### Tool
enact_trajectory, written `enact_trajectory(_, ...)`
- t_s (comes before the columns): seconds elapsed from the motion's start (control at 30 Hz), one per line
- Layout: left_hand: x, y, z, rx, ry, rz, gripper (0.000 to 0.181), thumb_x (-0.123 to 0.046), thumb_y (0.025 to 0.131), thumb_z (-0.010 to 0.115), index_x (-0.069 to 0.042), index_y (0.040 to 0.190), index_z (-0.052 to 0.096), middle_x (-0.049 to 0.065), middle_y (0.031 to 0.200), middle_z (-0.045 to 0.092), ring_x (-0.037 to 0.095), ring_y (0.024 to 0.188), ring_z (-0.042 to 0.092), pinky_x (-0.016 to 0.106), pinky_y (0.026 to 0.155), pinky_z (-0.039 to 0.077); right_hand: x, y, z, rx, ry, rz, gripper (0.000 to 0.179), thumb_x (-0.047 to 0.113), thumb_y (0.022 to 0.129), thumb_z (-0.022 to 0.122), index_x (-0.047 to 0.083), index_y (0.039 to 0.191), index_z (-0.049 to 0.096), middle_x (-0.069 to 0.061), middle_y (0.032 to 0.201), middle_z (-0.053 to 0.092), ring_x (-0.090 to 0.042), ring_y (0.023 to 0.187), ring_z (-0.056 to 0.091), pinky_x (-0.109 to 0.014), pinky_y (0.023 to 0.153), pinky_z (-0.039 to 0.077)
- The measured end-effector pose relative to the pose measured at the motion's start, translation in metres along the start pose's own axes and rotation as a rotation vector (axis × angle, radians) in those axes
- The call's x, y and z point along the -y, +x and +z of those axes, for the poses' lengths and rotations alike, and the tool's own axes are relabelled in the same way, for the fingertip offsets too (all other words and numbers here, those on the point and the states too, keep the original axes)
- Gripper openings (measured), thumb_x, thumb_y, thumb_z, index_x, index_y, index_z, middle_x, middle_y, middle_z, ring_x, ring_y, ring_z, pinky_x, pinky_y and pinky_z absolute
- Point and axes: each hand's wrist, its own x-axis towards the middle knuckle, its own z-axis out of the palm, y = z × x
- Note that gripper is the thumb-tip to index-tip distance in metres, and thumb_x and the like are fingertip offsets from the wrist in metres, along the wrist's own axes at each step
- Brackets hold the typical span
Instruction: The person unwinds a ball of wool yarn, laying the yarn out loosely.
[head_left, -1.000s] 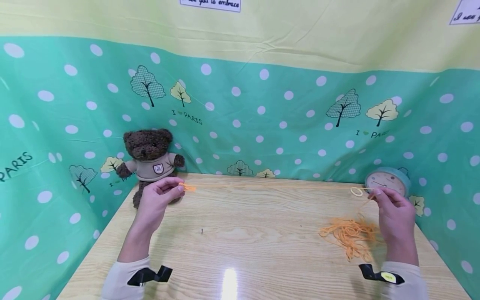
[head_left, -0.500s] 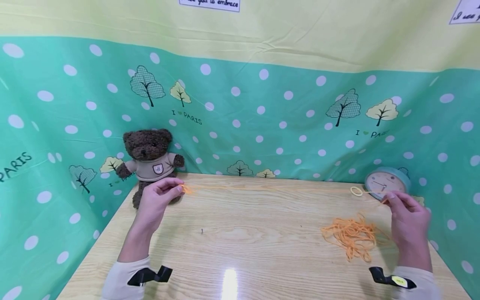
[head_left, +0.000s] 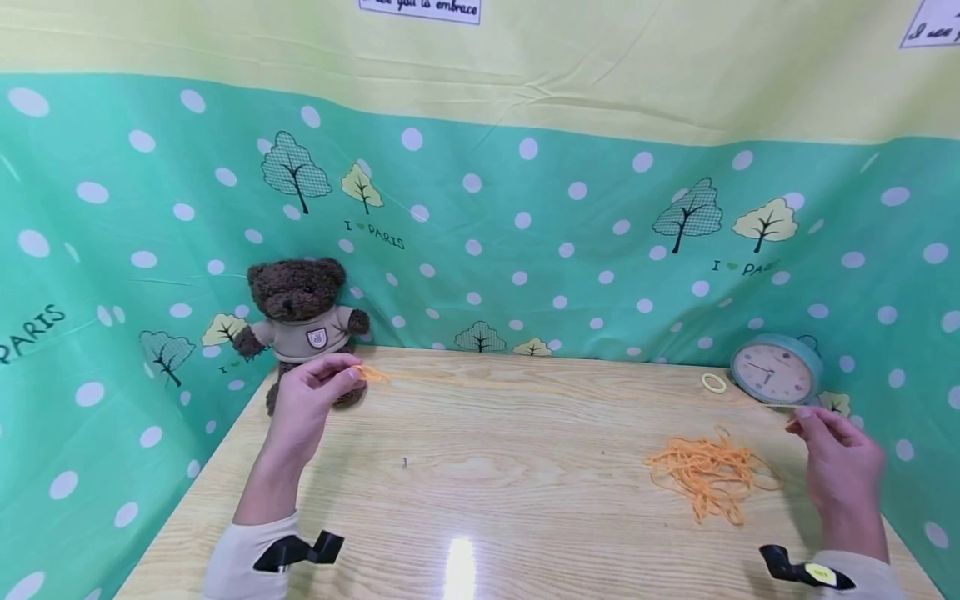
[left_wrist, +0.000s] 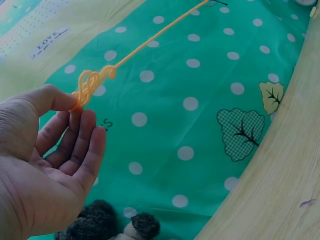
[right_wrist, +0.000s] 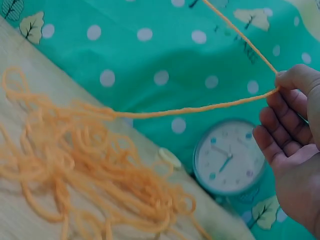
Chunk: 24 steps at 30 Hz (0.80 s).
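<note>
Between thumb and fingertips my left hand (head_left: 311,404) pinches a small looped bundle of orange yarn (left_wrist: 92,85), in front of the bear. From it a single strand (left_wrist: 160,32) runs straight across above the table to the right. My right hand (head_left: 843,462) pinches that strand at the far right, in front of the clock. In the right wrist view the strand bends at the fingertips, and a second length leads back to a loose tangle of orange yarn (right_wrist: 90,160). This tangle lies on the table, left of my right hand.
A brown teddy bear (head_left: 296,304) in a grey shirt sits at the back left of the wooden table (head_left: 487,517). At the back right stands a round blue clock (head_left: 776,371), with a pale yellow ring (head_left: 713,383) beside it. A patterned green cloth (head_left: 525,250) hangs behind.
My right hand has moved right and toward me, still pinching the yarn, and the clock face is now uncovered. The left hand has stayed nearly in place.
</note>
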Motion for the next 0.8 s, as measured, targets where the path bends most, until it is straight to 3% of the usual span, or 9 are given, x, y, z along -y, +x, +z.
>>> enact_trajectory(0.23,-0.003,-0.001,-0.001,-0.047,0.005,-0.018,0.01,-0.005,0.099,0.068,-0.011,0.102,0.075,-0.007,0.095,0.074,0.004,0.086,0.071,0.02,0.083,0.06,-0.013,0.006,-0.018,-0.029,-0.008,0.05,0.007,0.006,0.093,0.076,0.008,0.099,0.079,0.008,0.09,0.072,-0.007,0.076,0.07,-0.014,0.071,0.058)
enact_trajectory(0.5,-0.008,0.0,-0.001,-0.083,0.012,-0.019,0.008,-0.007,0.099,0.068,-0.006,0.104,0.074,-0.008,0.095,0.073,0.005,0.087,0.069,0.019,0.083,0.059,-0.022,0.014,-0.043,-0.123,0.142,0.073,0.009,-0.002,0.091,0.075,0.004,0.097,0.079,-0.001,0.082,0.076,-0.012,0.07,0.072,-0.021,0.065,0.061)
enact_trajectory(0.8,-0.008,0.0,-0.001,-0.096,-0.015,-0.025,0.014,-0.005,0.099,0.067,-0.017,0.097,0.076,-0.01,0.091,0.074,0.002,0.085,0.068,0.017,0.08,0.058,-0.03,0.021,-0.054,-0.272,0.024,0.143,0.014,0.006,0.087,0.083,0.009,0.1,0.082,0.005,0.078,0.076,-0.01,0.068,0.07,-0.019,0.061,0.058)
